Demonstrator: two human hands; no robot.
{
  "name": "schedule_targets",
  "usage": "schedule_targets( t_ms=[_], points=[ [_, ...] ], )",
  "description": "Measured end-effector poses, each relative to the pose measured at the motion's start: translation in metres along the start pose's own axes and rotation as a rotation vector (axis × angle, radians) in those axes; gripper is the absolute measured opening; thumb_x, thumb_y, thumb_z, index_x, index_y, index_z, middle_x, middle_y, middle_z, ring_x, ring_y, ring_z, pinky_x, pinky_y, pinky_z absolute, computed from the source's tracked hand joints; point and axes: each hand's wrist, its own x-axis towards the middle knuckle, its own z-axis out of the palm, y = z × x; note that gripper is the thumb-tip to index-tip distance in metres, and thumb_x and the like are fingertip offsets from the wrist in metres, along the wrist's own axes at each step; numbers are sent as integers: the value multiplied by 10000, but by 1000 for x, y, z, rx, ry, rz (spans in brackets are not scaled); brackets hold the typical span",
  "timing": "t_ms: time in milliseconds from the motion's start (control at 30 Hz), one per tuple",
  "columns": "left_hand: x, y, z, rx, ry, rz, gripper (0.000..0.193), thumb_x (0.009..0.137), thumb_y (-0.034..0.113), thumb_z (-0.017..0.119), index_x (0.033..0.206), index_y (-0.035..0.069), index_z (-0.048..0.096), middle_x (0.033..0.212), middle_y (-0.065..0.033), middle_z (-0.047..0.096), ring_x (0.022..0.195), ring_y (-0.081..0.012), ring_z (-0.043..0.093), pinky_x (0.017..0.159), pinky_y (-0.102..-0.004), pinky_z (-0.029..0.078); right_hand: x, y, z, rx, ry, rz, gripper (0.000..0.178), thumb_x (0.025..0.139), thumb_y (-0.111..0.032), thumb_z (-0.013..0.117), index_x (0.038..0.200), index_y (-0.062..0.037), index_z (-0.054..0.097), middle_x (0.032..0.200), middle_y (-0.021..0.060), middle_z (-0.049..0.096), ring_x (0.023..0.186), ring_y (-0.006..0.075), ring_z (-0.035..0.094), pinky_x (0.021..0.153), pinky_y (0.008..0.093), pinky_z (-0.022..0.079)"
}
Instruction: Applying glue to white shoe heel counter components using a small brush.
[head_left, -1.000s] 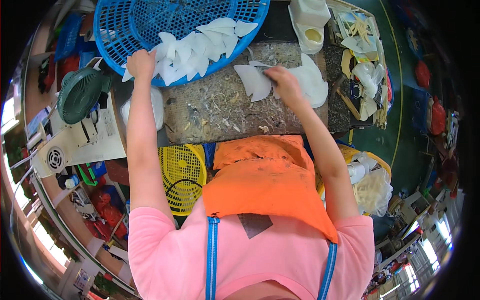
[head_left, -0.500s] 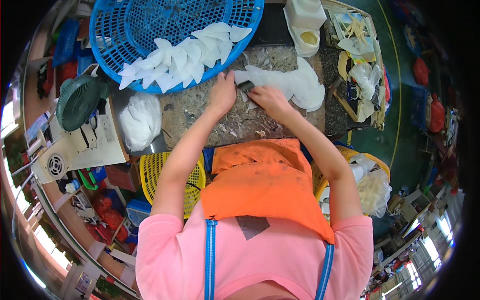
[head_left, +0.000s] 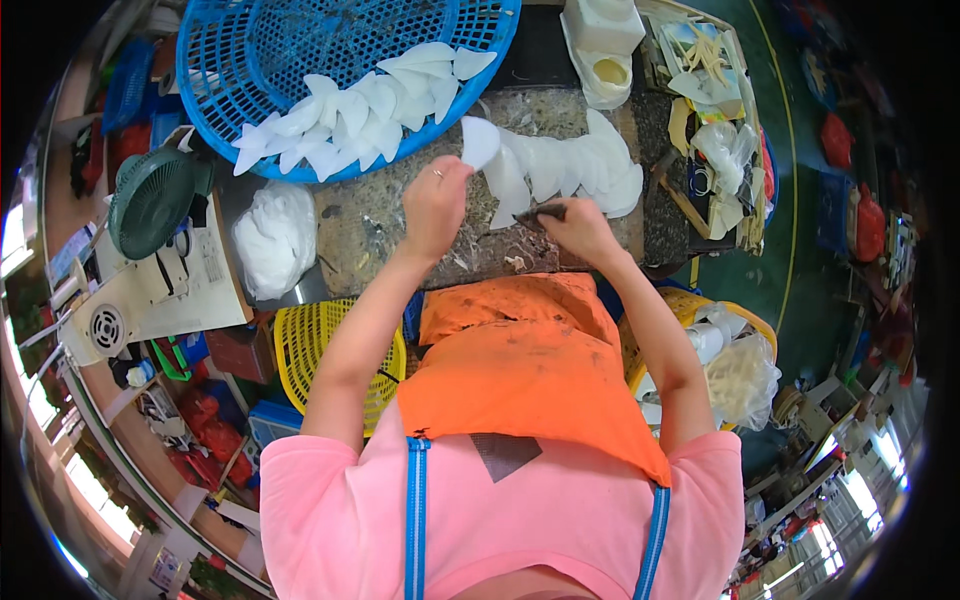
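My left hand (head_left: pixel 437 205) pinches the edge of a thin white curved piece (head_left: pixel 480 142), which is raised at the left end of a row of similar pieces. My right hand (head_left: pixel 582 230) is closed on a small dark flat tool (head_left: pixel 538 213), just on the near side of that row. The white pieces (head_left: pixel 585 165) overlap one another on a worn, stained board (head_left: pixel 375 225). More white leaf-shaped pieces (head_left: pixel 355 110) lie overlapped along the near side of a blue plastic basket (head_left: pixel 225 120).
A white plastic container (head_left: pixel 606 30) with a cut-open cup stands at the back. A white plastic bag (head_left: pixel 275 240) and a green fan (head_left: pixel 155 205) are on the left. At the right sits a box of scraps (head_left: pixel 715 120). Yellow baskets (head_left: pixel 340 345) flank my orange-covered lap.
My left hand has lifted the end white piece and turned it up. My right hand has drawn right and toward me with the dark tool, away from the left hand.
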Motion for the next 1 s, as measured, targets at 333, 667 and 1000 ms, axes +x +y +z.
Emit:
schedule_targets(
  t_ms=[333,667,1000],
  points=[
    [-64,-33,47,171,-166,238,97,669,70,585,764,82,575,840,-49,574,829,-246,563,736,-370,448,79,-2,43,-130,240,-389,174,760,-84,584,910,-46,663,808,108,641,784,302,613,696,392,480],
    [-44,-49,25,177,-75,-211,232,662,65,674,868,58,568,961,-128,515,889,-333,520,746,-422,428,72,-28,42,-494,-125,-552,214,693,-45,587,900,-76,634,919,98,597,869,302,593,736,410,479],
    [-10,-97,43,-17,-397,-268,291,700,-14,577,971,87,609,995,-117,538,945,-317,535,784,-394,440,72,-23,50,-232,-92,-287,157,761,-125,545,854,-49,646,835,181,618,859,345,598,737,427,473]
  ],
)
